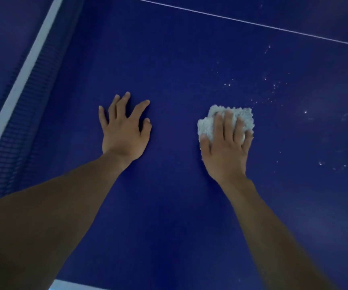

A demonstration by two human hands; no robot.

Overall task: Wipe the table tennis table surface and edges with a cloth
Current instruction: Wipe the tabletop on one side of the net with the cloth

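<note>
Table tennis table (pixel 179 49), one, blue, white-lined. Net (pixel 22 126), one, at far left. Two bare hands: left hand (pixel 125 130) flat on the surface, fingers spread, holding nothing; right hand (pixel 225 147) curled over one bunched white cloth (pixel 208 122), pressing it down. White specks (pixel 273 86) scattered just beyond.

Dark mesh net (pixel 28 105), white top band, at left; white specks (pixel 274 86) at right.
</note>
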